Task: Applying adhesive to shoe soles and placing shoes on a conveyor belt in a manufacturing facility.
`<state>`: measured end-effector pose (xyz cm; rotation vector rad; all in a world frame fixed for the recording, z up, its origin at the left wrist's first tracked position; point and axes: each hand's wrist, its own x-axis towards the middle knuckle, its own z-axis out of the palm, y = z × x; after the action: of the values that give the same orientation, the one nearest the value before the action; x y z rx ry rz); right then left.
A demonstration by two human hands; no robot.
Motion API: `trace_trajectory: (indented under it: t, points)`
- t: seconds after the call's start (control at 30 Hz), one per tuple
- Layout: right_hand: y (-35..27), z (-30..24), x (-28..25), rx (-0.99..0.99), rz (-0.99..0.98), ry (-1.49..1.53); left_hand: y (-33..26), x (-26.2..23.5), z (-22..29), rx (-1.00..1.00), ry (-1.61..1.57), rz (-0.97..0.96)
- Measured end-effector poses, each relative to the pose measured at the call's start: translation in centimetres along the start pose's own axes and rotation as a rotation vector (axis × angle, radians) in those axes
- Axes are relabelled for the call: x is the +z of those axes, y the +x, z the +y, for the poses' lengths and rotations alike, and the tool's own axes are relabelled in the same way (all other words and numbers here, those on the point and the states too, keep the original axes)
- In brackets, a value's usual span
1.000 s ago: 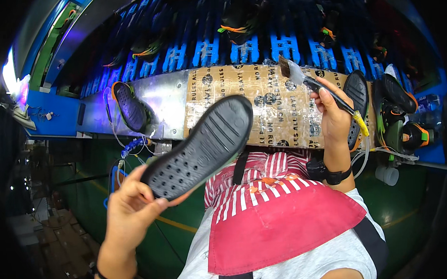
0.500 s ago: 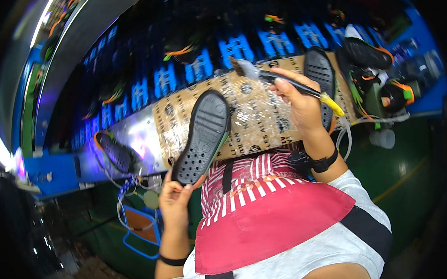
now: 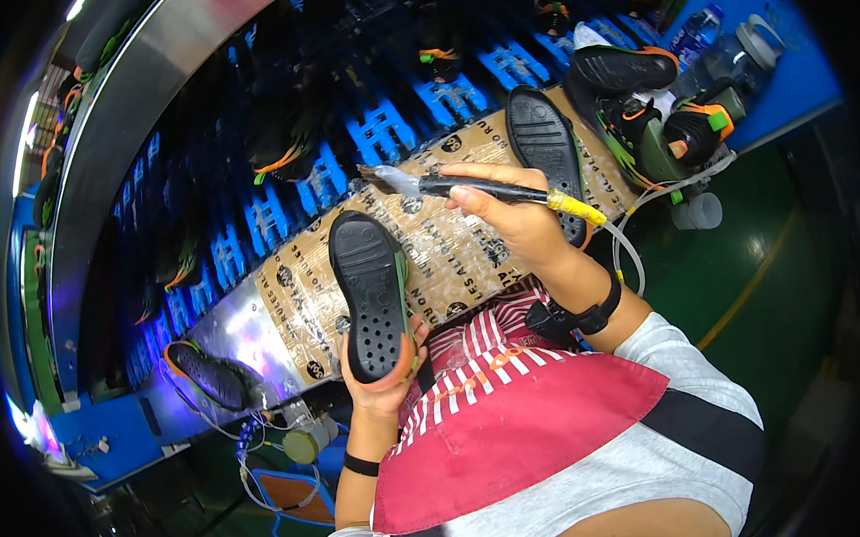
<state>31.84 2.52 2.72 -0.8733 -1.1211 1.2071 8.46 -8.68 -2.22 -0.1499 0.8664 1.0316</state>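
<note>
1. Left hand (image 3: 382,388): fingers clamped on black shoe sole (image 3: 371,294), held upright over the table (image 3: 467,239).
2. Right hand (image 3: 518,223): fingers closed around brush (image 3: 465,185), bristles just above sole.

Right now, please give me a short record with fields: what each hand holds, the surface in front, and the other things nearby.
left hand: the left hand grips a black rubber shoe sole with round holes from below, tread side toward the camera
right hand: the right hand holds a black-handled brush with a yellow end, bristles pointing to the left
surface: a bench covered with taped brown cardboard
on the bench: a second black sole
far right: black shoes with orange trim
beyond: blue plastic racks
</note>
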Motion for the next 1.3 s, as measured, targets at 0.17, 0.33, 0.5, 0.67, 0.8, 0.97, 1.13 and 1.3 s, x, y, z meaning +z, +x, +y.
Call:
trace_trajectory:
  t: [0.17, 0.33, 0.5, 0.67, 0.8, 0.97, 1.13, 1.3]
  points:
    - [0.0, -0.8, 0.1, -0.020, -0.037, -0.015, 1.5, -0.8, 0.0, -0.010, -0.009, -0.330]
    - [-0.3, -2.0, 1.1, -0.065, -0.114, -0.151, 1.7, 1.7, 0.1, 0.123, 0.080, -0.259]
    - [0.0, -1.9, 3.8, -0.416, -0.244, -0.242, 3.0, 4.0, 0.0, 0.039, -0.161, -0.558]
    - [0.9, -1.9, 5.4, -0.719, -0.096, -0.538, 5.2, 0.4, -1.4, 0.109, 0.052, -0.366]
    - [0.6, -0.8, 6.6, -0.743, -0.084, -0.732, 4.5, 1.1, -1.7, 0.144, 0.117, -0.376]
    - [-0.8, 0.2, 6.9, -0.827, -0.423, -0.706, 5.2, -0.9, -1.3, 0.056, 0.041, -0.257]
    - [-0.4, -0.6, 6.3, -0.735, -0.243, -0.499, 4.7, 0.4, -1.2, 0.190, 0.042, -0.314]
    - [-1.7, 0.4, 6.8, -0.774, -0.349, -0.661, 4.5, 0.6, -1.1, 0.203, 0.052, -0.314]
